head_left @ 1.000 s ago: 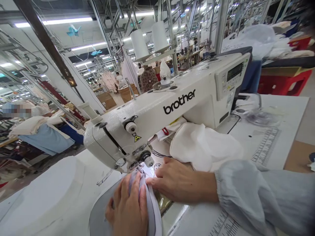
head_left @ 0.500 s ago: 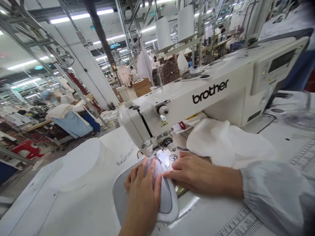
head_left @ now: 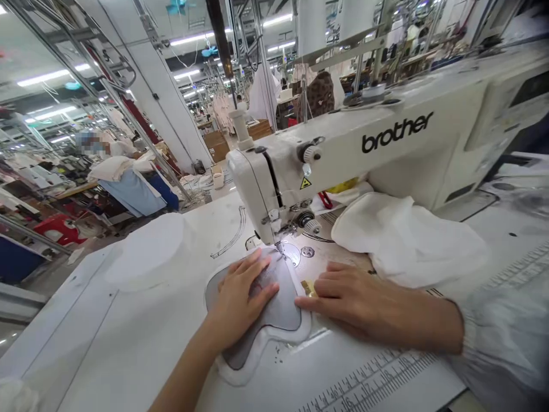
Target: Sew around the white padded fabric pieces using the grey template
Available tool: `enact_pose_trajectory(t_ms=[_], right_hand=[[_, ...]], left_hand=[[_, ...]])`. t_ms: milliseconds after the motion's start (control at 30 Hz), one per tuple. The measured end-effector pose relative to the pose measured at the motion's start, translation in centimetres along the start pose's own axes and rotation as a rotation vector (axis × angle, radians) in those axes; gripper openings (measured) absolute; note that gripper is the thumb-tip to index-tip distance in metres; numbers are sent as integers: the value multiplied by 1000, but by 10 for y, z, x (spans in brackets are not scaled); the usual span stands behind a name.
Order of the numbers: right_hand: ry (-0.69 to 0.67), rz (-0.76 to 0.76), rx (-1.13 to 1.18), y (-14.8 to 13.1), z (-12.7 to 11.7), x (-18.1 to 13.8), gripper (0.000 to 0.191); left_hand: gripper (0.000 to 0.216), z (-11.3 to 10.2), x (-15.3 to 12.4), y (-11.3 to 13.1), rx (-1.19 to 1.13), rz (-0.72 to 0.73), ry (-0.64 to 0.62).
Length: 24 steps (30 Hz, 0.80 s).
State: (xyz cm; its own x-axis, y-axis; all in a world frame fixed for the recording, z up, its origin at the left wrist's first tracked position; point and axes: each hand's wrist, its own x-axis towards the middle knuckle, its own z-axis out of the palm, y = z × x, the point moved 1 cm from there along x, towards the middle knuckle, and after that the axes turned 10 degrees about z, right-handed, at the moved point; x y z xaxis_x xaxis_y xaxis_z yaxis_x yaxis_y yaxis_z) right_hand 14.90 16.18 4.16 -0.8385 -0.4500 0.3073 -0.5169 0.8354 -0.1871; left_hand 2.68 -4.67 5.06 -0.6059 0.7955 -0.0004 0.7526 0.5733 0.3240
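Note:
Under the needle of a white sewing machine (head_left: pixel 334 154) lies a grey fabric panel (head_left: pixel 278 309) with a padded-looking white border (head_left: pixel 305 320). Its lower edge curves inward. My left hand (head_left: pixel 240 297) rests flat on the panel, fingers spread, just in front of the presser foot (head_left: pixel 281 247). To the right, my right hand (head_left: pixel 351 303) lies low over the table, its index finger stretched out and its tip touching the white border. The other fingers of that hand are curled, and nothing shows in them.
Crumpled white fabric (head_left: pixel 398 234) lies under the machine arm. A stack of white cut pieces (head_left: pixel 148 249) sits at the left of the table (head_left: pixel 150 343). Ruler marks (head_left: pixel 364 383) run along the front. A co-worker (head_left: pixel 96 143) is at another station behind.
The panel has turned, bringing its curved-in edge into sight. My left hand has shifted left and spread its fingers; my right hand stays by the border. The camera view has moved.

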Motion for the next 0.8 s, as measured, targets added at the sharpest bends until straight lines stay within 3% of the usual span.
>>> enact_pose_trajectory(t_ms=[200,400,600,800], right_hand=[[-9,-14,-3,-2,2,-2,33],[-14,-14,0,-4,-2,-5,34],[-24,-40,-9,-7,-3,-6,33],[-13,-27,-11,-4,-4,-7,32]], left_hand=[[46,16,-4,1,49,26,94],[40,29,-7,-4,214,211,311],[40,29,-10,-16,350,394,315],[46,33,-9,-22,493,459,329]])
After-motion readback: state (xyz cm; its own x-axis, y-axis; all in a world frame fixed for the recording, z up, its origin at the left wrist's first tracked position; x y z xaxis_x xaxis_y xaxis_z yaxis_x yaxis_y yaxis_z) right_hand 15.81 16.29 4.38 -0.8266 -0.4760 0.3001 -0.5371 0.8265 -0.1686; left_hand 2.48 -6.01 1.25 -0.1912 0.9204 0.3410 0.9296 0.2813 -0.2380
